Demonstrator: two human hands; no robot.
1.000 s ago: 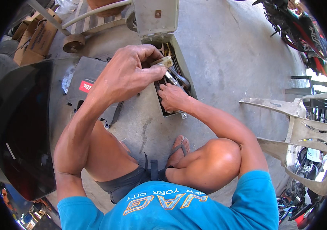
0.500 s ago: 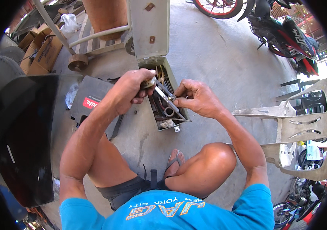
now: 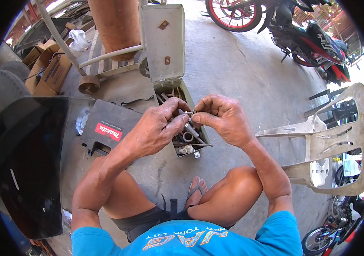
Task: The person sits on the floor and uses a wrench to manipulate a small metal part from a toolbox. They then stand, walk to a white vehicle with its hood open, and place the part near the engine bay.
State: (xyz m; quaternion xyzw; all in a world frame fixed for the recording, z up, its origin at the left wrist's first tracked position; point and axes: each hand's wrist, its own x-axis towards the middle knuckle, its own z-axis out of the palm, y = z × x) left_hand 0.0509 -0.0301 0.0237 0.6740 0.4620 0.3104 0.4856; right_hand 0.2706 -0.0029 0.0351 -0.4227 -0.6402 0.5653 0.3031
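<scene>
Over an open metal toolbox [image 3: 186, 94] my two hands meet, fingertips nearly touching. My left hand [image 3: 156, 128] is closed in a pinch, thumb toward the right hand. Thumb and fingers of my right hand [image 3: 226, 119] are pinched together too. A small thin metallic piece [image 3: 188, 112] shows between the fingertips; its kind is too small to make out. Below them in the box lie several metal tools, a ring-shaped part [image 3: 187, 136] and a crumpled whitish lump [image 3: 186, 149]. My hands hide the middle of the box.
The toolbox lid [image 3: 163, 40] stands open at the far side. Left are a dark plastic tool case [image 3: 126, 112], a glossy black panel [image 3: 28, 166] and a hand cart [image 3: 90, 84]. A plastic chair [image 3: 335, 141] lies at right; a motorcycle [image 3: 305, 42] stands beyond.
My left hand has come down and right to meet the right hand. The pale object it gripped before no longer shows. My right hand has shifted slightly, still pinched.
</scene>
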